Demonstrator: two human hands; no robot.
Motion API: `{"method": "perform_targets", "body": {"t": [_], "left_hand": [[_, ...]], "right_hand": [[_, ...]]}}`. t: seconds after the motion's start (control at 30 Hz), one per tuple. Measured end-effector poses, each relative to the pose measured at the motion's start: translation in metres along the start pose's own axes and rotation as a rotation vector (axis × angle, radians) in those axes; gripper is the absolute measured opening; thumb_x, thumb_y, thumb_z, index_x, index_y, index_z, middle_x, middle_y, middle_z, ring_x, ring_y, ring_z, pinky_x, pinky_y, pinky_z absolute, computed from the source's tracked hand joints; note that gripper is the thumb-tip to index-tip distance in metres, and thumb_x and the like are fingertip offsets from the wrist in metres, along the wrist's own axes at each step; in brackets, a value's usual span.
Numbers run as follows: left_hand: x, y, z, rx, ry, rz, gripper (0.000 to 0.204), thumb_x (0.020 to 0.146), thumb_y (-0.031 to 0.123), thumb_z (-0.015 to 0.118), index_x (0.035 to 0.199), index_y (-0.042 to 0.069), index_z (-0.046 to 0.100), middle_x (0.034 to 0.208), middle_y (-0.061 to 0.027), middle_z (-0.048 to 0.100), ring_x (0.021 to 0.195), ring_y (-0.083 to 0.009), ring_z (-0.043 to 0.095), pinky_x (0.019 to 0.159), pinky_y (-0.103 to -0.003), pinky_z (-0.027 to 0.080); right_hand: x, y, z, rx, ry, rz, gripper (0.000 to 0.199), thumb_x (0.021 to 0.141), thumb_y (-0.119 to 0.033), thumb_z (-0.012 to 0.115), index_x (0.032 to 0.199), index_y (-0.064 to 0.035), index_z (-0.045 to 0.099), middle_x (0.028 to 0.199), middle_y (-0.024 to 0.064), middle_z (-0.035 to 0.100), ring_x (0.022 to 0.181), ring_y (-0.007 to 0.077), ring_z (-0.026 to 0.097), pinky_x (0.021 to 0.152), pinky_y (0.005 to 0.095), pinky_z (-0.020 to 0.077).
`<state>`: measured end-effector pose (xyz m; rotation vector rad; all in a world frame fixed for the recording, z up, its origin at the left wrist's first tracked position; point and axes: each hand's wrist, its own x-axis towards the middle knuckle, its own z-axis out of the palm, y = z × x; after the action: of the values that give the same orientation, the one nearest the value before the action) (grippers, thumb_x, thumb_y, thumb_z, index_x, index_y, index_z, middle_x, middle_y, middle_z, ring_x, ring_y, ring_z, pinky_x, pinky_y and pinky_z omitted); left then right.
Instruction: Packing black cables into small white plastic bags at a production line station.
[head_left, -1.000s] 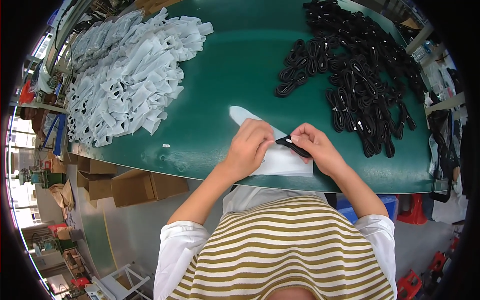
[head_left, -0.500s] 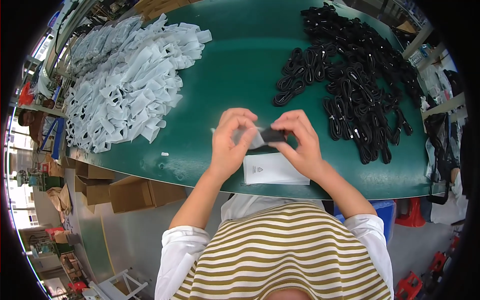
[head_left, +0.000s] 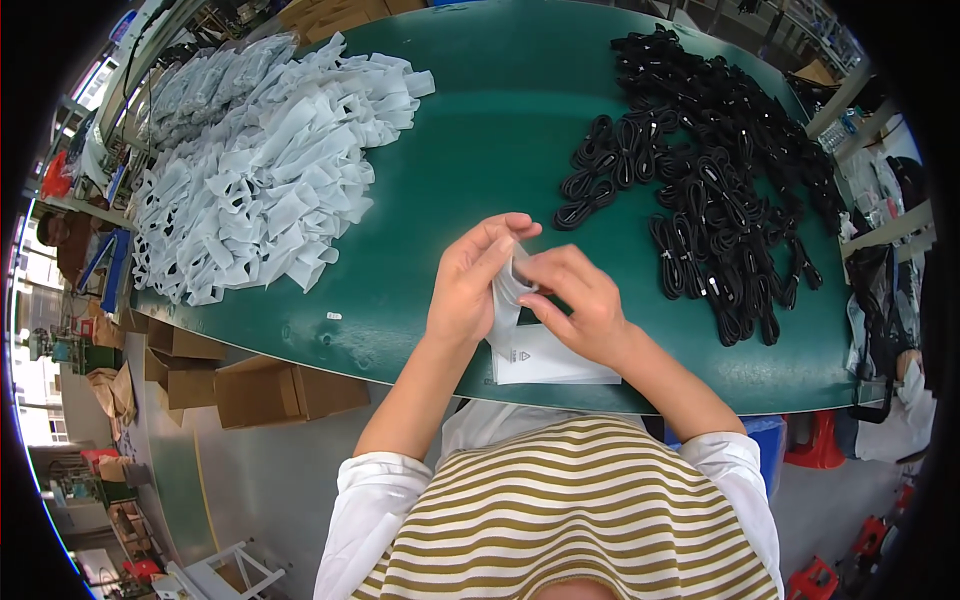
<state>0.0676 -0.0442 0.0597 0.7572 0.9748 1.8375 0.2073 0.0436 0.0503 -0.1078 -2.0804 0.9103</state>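
Left hand: the person's left hand (head_left: 466,292) had a long, translucent whitish plastic sleeve (head_left: 506,325) pinched between thumb and fingers.
Right hand: the right hand (head_left: 588,305) had curled fingers touching the sleeve's top, couldn't tell if they gripped it.
Sleeve: hung down toward 6 o'clock, lower end over a flat white rectangular stack (head_left: 565,365) on the green, smooth-topped table (head_left: 470,150).
Black cables: coiled, tied bundles (head_left: 715,195) heaped at 2 o'clock from the hands.
Pale pile: heaped whitish plastic packets (head_left: 280,170), roughly 10 o'clock.
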Motion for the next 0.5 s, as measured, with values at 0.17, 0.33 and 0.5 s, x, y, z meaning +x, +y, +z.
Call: {"method": "perform_targets", "body": {"t": [0.17, 0.33, 0.5], "left_hand": [[0.007, 0.004, 0.012, 0.086, -0.039, 0.006, 0.025, 0.097, 0.015, 0.061, 0.114, -0.003, 0.06, 0.124, -0.0108, 0.059, 0.12, -0.0231, 0.056, 0.099, -0.037, 0.046], [-0.001, -0.004, 0.012, 0.477, -0.11, 0.137, 0.034, 0.093, 0.015, 0.066, 0.12, -0.001, 0.056, 0.118, -0.0136, 0.062, 0.117, -0.026, 0.06, 0.095, -0.036, 0.048], [0.042, 0.015, -0.061, 1.552, -0.093, 0.487, 0.038, 0.086, 0.006, 0.068, 0.122, 0.003, 0.055, 0.102, -0.0218, 0.065, 0.094, -0.0405, 0.064, 0.081, -0.043, 0.052]], "right_hand": [[0.009, 0.008, 0.008, -0.113, 0.071, -0.13, 0.016, 0.083, 0.002, 0.069, 0.097, 0.0017, 0.063, 0.088, 0.0103, 0.061, 0.074, 0.0189, 0.061, 0.059, 0.0276, 0.0493], [0.024, 0.008, -0.018, 0.024, 0.179, 0.236, 0.006, 0.089, -0.001, 0.061, 0.095, 0.0013, 0.062, 0.087, 0.01, 0.061, 0.075, 0.02, 0.061, 0.065, 0.0281, 0.0488], [0.018, 0.048, -0.082, -0.267, 0.429, 0.099, 0.01, 0.092, -0.006, 0.06, 0.1, -0.0013, 0.064, 0.095, 0.0107, 0.062, 0.087, 0.0214, 0.062, 0.078, 0.0302, 0.0491]]}}
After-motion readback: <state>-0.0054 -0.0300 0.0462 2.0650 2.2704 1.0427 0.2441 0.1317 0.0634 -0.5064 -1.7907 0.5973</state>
